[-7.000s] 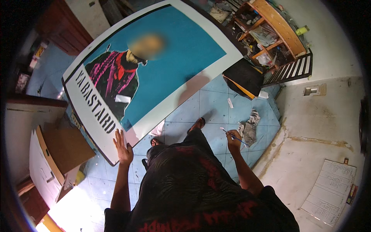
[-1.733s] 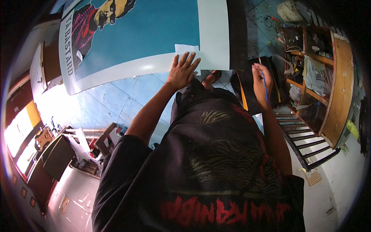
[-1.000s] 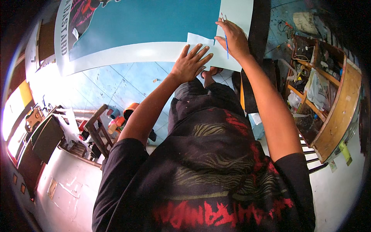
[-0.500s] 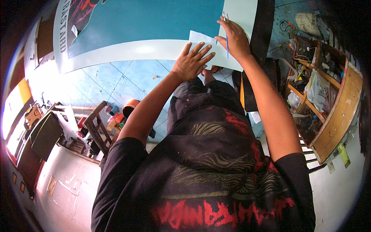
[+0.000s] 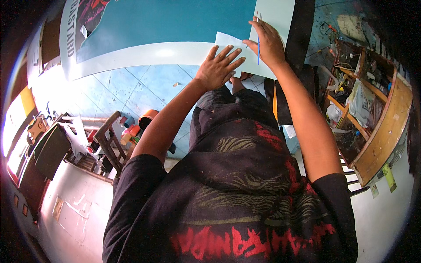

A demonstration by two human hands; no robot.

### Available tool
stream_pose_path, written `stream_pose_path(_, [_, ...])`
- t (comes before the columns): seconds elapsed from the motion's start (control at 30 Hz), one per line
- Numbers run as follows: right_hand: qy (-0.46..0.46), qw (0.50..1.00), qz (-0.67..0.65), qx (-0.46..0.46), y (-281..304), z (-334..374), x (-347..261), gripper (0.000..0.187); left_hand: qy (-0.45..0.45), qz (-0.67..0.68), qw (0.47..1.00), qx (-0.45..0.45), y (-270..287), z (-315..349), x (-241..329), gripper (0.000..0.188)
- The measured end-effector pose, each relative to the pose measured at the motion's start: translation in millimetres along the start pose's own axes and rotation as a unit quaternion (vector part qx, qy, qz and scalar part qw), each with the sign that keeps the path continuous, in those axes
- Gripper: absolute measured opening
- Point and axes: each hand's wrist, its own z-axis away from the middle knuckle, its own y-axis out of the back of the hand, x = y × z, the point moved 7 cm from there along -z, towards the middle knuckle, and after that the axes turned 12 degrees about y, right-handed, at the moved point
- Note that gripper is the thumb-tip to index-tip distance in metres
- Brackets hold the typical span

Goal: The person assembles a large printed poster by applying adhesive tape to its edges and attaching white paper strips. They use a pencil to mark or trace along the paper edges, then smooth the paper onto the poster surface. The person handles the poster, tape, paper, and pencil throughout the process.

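Note:
A large board (image 5: 144, 56) with a teal middle and white border lies in front of me. Over its near right part is a small white sheet of paper (image 5: 226, 40). My left hand (image 5: 217, 68) rests on that sheet's lower left, fingers spread and flat. To the right, my right hand (image 5: 268, 44) is over the white border, holding a thin blue-handled paintbrush (image 5: 258, 49) that runs upright along the palm side. Its thumb reaches toward the sheet's right edge. A small dark tip shows by the thumb, too small to make out.
At right stands a wooden shelf unit (image 5: 380, 131) filled with clutter and plastic bags. A dark strip (image 5: 299, 33) runs beside the board's right edge. On the left are a wooden chair-like frame (image 5: 109, 140) and an orange pot (image 5: 148, 117) on the tiled floor (image 5: 144, 94).
The board's near edge sits slightly higher in view. My left hand is still flat on the paper, and my right hand keeps the paintbrush with barely any shift.

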Motion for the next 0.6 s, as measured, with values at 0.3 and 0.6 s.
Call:
stream_pose_path(0.3, [-0.013,1.000,-0.014,0.005,1.8,-3.7,-3.7,0.071,-0.012,0.055,0.998,0.022,2.8,0.9,-0.9,0.059])
stream_pose_path(0.6, [-0.032,0.999,-0.008,-0.022,-2.0,1.7,0.2,0.072,-0.015,0.061,0.998,0.023,4.6,1.1,-1.2,0.058])
